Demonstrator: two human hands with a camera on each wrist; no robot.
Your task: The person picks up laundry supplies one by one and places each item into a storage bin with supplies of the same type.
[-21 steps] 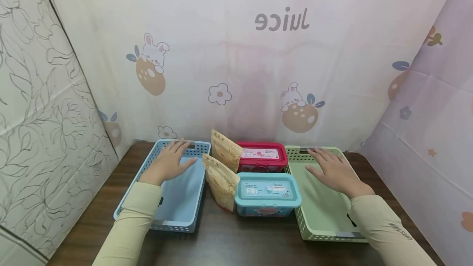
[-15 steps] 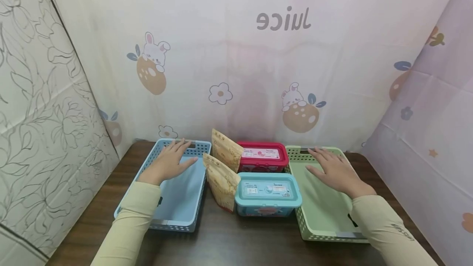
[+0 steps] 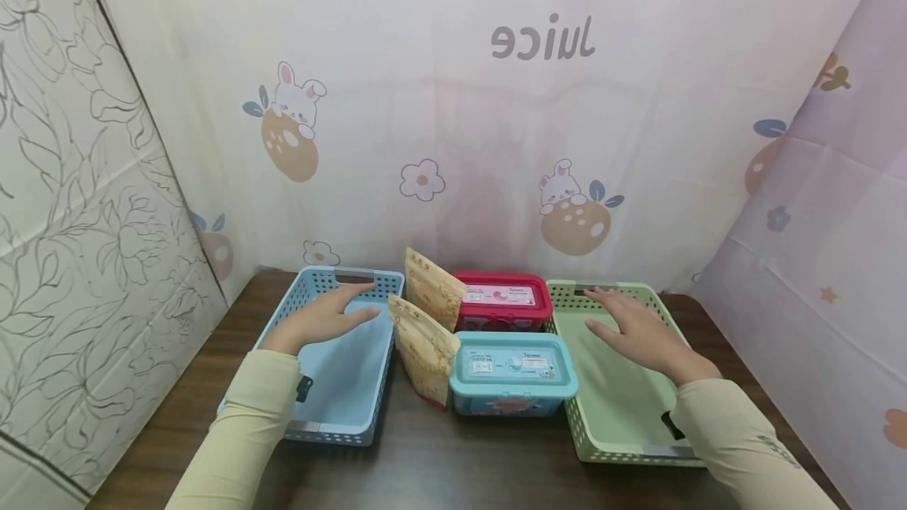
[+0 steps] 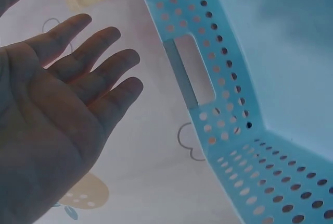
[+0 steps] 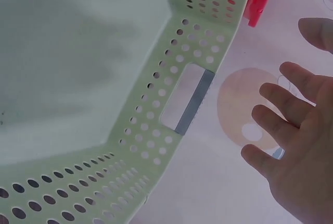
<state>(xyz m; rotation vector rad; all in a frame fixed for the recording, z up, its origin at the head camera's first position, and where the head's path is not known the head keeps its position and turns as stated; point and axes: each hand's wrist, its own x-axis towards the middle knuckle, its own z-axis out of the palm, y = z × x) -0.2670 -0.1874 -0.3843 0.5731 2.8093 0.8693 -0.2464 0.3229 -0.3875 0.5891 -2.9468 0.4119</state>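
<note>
My left hand (image 3: 319,323) hovers over the blue basket (image 3: 347,384), fingers extended and holding nothing. In the left wrist view its palm shows with spread fingers, apart from the perforated wall and handle slot of the blue basket (image 4: 229,73). Over the green basket (image 3: 609,384) my right hand (image 3: 648,337) is held the same way, with nothing in it. The right wrist view shows those fingers relaxed and separate, off to the side of the green basket's wall (image 5: 151,104). No items show inside either basket.
Between the baskets stand two beige pouches (image 3: 425,352), one behind the other. Beside them are a light-blue lidded box (image 3: 513,372) in front and a red lidded box (image 3: 500,299) behind. A printed curtain (image 3: 439,132) hangs behind the dark wooden table (image 3: 453,467).
My left hand has turned and drawn back slightly, its fingertips coming away from the blue basket's far rim. The right hand has shifted only a little. Baskets, pouches and boxes stay put.
</note>
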